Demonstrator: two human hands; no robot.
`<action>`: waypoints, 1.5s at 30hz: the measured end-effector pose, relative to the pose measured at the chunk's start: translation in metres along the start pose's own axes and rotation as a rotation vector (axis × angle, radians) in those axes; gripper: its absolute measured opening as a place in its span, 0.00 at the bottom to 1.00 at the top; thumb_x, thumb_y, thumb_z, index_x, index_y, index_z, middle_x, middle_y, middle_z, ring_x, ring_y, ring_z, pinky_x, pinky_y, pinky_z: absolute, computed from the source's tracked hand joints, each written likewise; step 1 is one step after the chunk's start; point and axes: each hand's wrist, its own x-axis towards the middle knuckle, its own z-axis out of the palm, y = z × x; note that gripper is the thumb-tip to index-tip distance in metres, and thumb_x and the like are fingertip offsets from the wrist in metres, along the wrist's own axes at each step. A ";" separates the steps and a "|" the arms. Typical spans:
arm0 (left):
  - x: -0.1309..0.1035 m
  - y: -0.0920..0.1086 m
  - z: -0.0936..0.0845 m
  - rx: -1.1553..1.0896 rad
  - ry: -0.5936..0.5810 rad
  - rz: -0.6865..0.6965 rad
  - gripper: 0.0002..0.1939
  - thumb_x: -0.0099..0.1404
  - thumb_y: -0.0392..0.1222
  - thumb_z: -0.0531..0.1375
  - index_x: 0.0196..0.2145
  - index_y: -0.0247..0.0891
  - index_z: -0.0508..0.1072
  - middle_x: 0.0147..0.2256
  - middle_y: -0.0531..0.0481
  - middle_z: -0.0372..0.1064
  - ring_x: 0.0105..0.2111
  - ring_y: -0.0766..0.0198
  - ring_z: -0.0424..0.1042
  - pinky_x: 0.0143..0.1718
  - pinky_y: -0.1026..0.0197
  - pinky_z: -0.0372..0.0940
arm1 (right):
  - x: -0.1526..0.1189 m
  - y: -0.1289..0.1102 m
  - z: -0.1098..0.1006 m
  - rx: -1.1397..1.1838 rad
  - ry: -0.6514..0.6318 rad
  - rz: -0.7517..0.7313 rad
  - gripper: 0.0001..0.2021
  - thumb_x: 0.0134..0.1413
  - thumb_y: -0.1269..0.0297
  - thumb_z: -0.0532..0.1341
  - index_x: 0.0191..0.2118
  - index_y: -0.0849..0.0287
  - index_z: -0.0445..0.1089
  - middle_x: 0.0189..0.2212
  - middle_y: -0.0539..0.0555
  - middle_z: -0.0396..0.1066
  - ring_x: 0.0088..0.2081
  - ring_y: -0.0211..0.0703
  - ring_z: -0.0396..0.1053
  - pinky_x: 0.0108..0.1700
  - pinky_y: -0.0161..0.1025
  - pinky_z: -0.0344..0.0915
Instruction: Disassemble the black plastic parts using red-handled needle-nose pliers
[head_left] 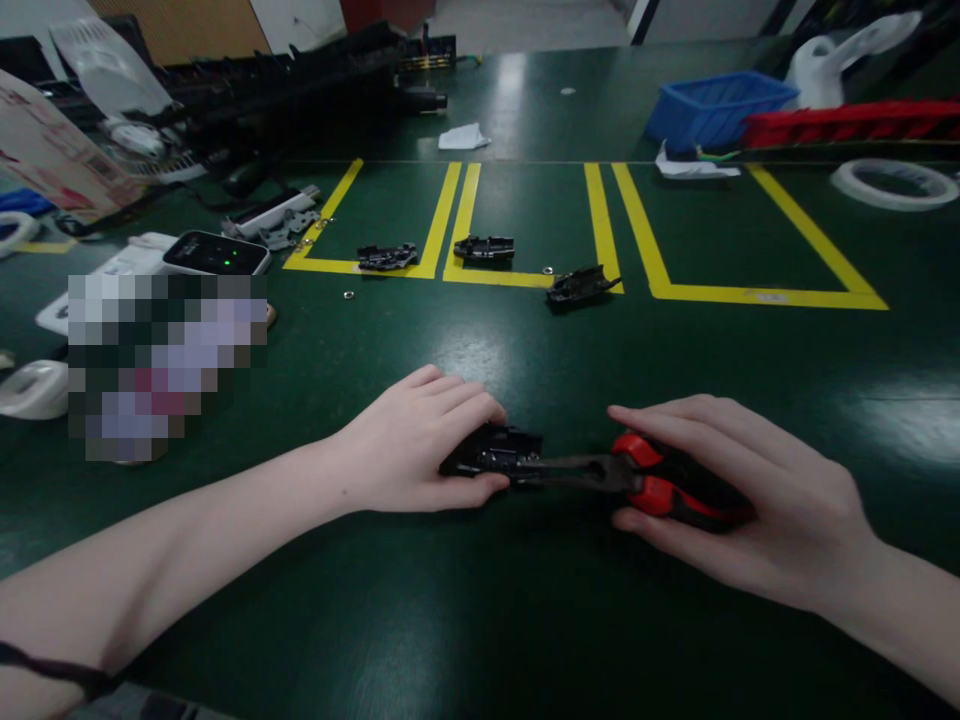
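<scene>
My left hand [442, 445] is closed around a small black plastic part [499, 455], pressing it to the green tabletop with fingers above and thumb below. My right hand [757, 490] grips a pair of long-nose pliers [622, 474] by its red and black handles. The pliers' narrow jaws point left and reach the right portion of the black part. Whether the tips pinch anything is too small to tell. Farther back lie similar black parts: one on the left [388, 257], one in the middle [484, 250] and one on the right [581, 287].
Yellow tape [772, 297] marks areas on the green table [750, 350]. Small metal pieces [349, 295] lie about. On the left are a black device with green lights [217, 254] and dark equipment [300, 105]. A blue bin [712, 105] and a tape roll [895, 184] sit at back right.
</scene>
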 end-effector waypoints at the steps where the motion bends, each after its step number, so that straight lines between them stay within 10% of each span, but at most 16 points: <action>1: 0.000 0.000 0.000 0.001 -0.008 0.002 0.16 0.68 0.51 0.59 0.46 0.36 0.70 0.38 0.51 0.72 0.37 0.62 0.71 0.40 0.58 0.58 | -0.001 0.001 0.001 -0.009 -0.001 -0.016 0.25 0.61 0.55 0.63 0.60 0.55 0.63 0.43 0.58 0.73 0.40 0.51 0.73 0.36 0.48 0.71; 45: -0.001 -0.003 -0.001 0.064 -0.006 0.205 0.17 0.69 0.51 0.58 0.47 0.34 0.71 0.38 0.51 0.76 0.33 0.63 0.73 0.37 0.58 0.60 | 0.004 -0.009 -0.004 -0.110 -0.169 -0.086 0.17 0.65 0.54 0.58 0.50 0.62 0.68 0.38 0.58 0.72 0.36 0.45 0.72 0.32 0.40 0.72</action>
